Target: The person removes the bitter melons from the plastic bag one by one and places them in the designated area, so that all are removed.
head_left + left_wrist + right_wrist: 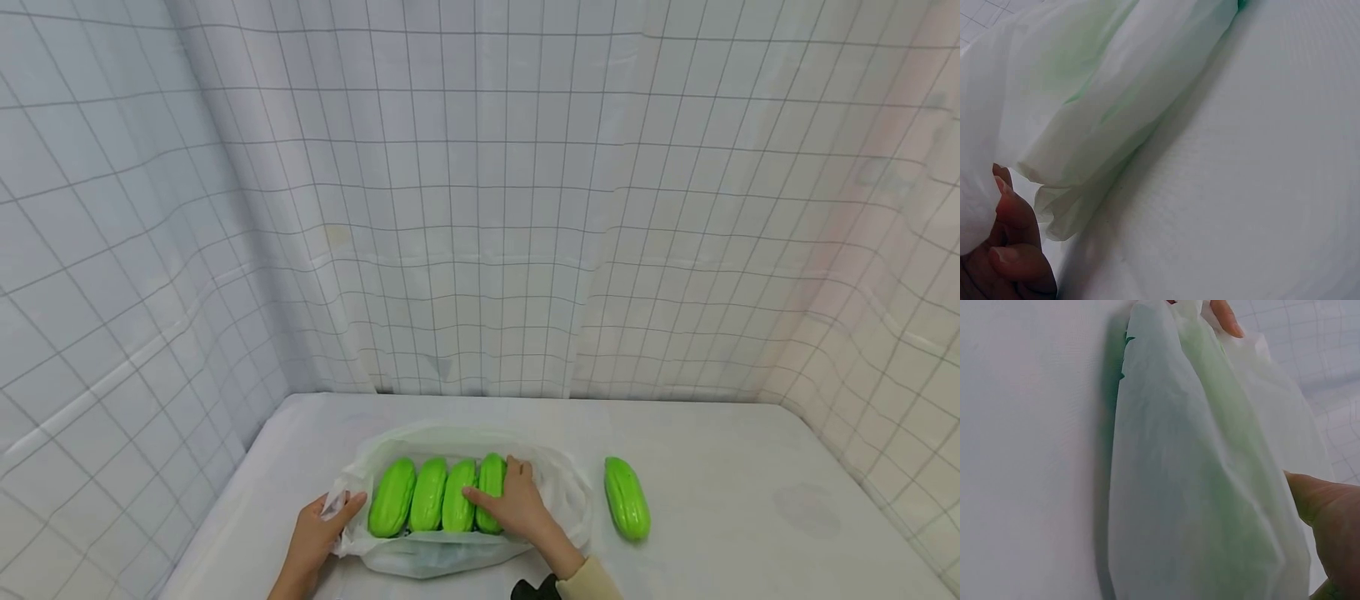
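Observation:
A thin white plastic bag (427,560) lies with its mouth spread wide. Several bright green, ridged, gourd-shaped pieces (428,493) sit side by side inside it. At the bag's left end my left hand (317,533) pinches the rim between thumb and fingers; the left wrist view shows the plastic bunched at the fingertips (1005,185). My right hand (517,504) reaches into the right part of the bag, its thumb and fingers straddling the rightmost green gourd (491,483). In the right wrist view, the bag wall (1191,487) hides most of that hand.
One more green gourd (627,498) lies on the white table (720,500), to the right of the bag. White sheets with a dark grid (480,208) hang behind the table and along both sides. A black object (534,588) shows at the bottom edge near the right sleeve.

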### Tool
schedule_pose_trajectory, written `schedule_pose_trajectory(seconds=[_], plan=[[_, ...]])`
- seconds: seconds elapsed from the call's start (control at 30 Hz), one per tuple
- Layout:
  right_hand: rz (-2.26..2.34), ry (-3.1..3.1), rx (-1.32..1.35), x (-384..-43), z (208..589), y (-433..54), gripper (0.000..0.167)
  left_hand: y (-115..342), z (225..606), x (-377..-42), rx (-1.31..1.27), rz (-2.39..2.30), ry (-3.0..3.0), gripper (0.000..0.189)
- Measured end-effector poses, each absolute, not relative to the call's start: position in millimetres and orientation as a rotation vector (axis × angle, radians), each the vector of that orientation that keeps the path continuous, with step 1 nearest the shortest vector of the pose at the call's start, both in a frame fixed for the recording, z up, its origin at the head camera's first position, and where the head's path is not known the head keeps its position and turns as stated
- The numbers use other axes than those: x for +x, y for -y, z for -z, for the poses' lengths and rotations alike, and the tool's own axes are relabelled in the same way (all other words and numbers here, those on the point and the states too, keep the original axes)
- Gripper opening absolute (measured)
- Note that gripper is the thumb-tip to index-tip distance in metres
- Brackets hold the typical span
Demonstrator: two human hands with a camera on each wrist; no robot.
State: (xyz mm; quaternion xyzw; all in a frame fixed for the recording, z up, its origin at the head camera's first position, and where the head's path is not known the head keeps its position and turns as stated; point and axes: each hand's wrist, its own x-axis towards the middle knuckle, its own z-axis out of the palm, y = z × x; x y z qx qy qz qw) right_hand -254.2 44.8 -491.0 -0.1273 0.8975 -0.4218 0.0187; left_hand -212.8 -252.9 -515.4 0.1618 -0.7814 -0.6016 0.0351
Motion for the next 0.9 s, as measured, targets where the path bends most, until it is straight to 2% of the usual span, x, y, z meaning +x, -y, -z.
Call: schedule_pose_trajectory(seconds=[0.9], plan=[[1.422, -2.798, -0.398, -252.3, 495.2, -53.8, 0.075, 252.5, 514.6, -212.1, 0.514, 1.875, 2.385, 0.044]])
